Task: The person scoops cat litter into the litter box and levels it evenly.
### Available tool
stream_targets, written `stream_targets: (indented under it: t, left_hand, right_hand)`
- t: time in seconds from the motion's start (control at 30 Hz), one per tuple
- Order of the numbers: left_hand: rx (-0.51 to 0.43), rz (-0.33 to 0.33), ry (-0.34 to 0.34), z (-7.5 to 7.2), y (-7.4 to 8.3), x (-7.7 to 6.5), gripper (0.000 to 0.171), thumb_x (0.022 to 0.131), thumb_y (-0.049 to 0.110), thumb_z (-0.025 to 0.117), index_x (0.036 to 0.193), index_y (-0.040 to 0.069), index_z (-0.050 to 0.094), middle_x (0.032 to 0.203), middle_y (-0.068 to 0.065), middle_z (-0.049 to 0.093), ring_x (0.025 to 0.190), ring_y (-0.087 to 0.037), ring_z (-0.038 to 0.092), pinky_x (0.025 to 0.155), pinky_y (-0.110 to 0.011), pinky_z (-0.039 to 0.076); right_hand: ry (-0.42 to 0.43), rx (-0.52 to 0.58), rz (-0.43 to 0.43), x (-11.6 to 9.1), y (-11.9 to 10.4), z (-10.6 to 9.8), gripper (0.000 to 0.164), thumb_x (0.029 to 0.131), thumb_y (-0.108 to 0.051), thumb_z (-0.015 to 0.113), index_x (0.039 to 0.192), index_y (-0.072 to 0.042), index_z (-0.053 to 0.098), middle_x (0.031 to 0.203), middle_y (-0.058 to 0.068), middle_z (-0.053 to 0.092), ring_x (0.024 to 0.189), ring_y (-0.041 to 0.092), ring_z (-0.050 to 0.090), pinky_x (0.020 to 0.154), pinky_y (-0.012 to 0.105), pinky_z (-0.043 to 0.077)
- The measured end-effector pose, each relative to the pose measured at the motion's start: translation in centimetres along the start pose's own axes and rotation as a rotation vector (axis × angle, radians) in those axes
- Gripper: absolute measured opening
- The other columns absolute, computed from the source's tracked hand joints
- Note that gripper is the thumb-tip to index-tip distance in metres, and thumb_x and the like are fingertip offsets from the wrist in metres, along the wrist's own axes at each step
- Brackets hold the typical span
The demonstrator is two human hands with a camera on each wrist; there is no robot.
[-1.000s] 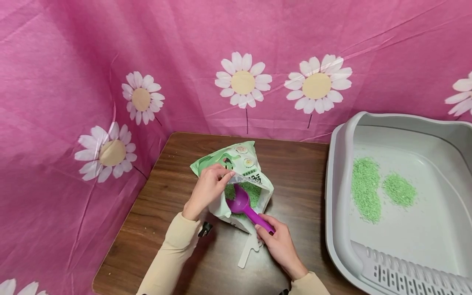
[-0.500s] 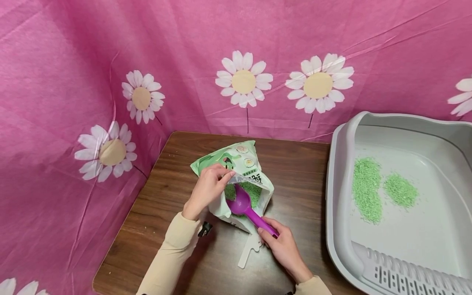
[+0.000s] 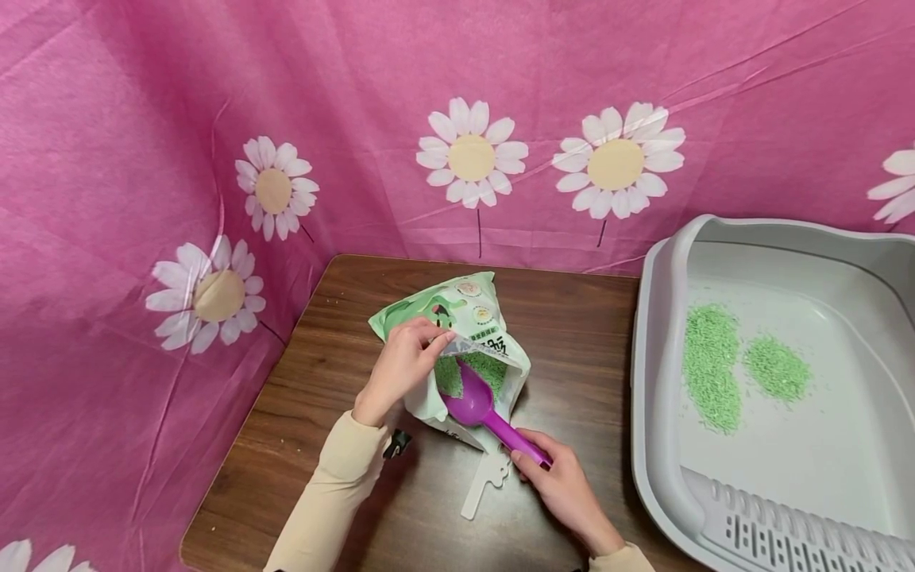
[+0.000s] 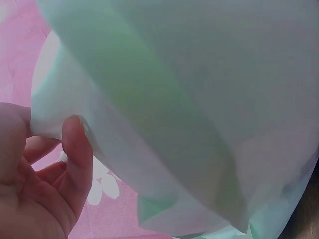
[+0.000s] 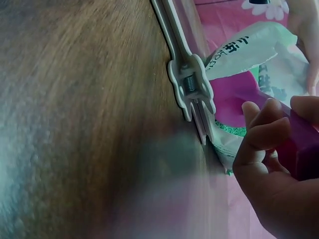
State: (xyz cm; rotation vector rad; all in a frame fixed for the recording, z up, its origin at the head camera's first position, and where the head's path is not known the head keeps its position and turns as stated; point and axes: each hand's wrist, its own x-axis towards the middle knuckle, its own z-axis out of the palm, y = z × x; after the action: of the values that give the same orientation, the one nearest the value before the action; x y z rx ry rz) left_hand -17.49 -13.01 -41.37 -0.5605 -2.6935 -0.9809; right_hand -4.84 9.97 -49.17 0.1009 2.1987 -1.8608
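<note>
My left hand pinches the upper edge of an opened green-and-white bag, holding its mouth apart. In the left wrist view, thumb and fingers grip the bag's film. Green pellets fill the inside of the bag. My right hand holds a purple scoop by its handle. The scoop's bowl sits in the bag's mouth, with green pellets at its front part. In the right wrist view, fingers curl round the purple handle.
A white clip with a spring lies on the brown table, just in front of the bag. At right stands a grey litter tray with two heaps of green pellets. A pink daisy-print cloth hangs behind.
My right hand has drawn the scoop down and right, back toward the bag's near rim, and pellets now show in its bowl. The left hand has stayed on the bag's edge.
</note>
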Motion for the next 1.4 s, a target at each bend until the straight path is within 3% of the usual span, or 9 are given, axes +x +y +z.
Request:
stream_targets:
  t: [0.43,0.7,1.0,1.17,1.4]
  left_hand:
    - [0.019,0.009,0.005,0.0,0.0,0.0,0.02,0.092,0.017,0.066,0.078,0.007,0.076,0.066,0.0,0.053,0.064,-0.012,0.046,0.064,-0.028,0.04]
    - [0.021,0.015,0.008,-0.1,0.0,0.0,0.02,0.092,0.017,0.066,0.077,0.006,0.076,0.067,0.0,0.055,0.065,-0.012,0.048,0.062,-0.027,0.041]
    - [0.013,0.021,0.01,-0.2,0.1,0.2,0.021,0.092,0.017,0.066,0.076,0.007,0.075,0.068,0.0,0.058,0.066,-0.012,0.051,0.063,-0.026,0.043]
    - [0.013,0.018,0.006,-0.1,0.2,0.2,0.021,0.092,0.016,0.065,0.077,0.007,0.075,0.068,-0.001,0.058,0.067,-0.013,0.052,0.064,-0.028,0.044]
    - [0.016,0.014,-0.004,-0.2,0.1,0.2,0.022,0.092,0.016,0.065,0.076,0.006,0.075,0.07,-0.002,0.06,0.069,-0.014,0.054,0.066,-0.029,0.045]
  right_hand:
    - [-0.039,-0.046,0.041,0.8,-0.3,0.2,0.035,0.085,-0.015,0.071,0.118,-0.005,0.065,0.074,0.011,0.063,0.059,0.012,0.054,0.053,0.022,0.042]
    - [-0.058,0.049,0.038,0.6,0.1,0.3,0.036,0.086,-0.009,0.067,0.121,0.0,0.063,0.088,0.017,0.068,0.064,0.01,0.055,0.057,0.021,0.044]
    - [-0.067,0.07,0.004,0.0,0.1,-1.1,0.039,0.085,-0.006,0.068,0.123,0.0,0.063,0.086,0.015,0.07,0.061,0.008,0.053,0.054,0.022,0.043]
    - [-0.082,0.032,-0.007,-0.4,0.2,-2.0,0.042,0.084,-0.006,0.069,0.124,0.0,0.062,0.098,0.017,0.072,0.066,0.008,0.051,0.061,0.025,0.043]
    - [-0.044,0.03,0.012,-0.8,0.6,-2.2,0.043,0.081,-0.004,0.071,0.123,-0.004,0.064,0.098,0.014,0.073,0.071,0.009,0.051,0.066,0.025,0.042]
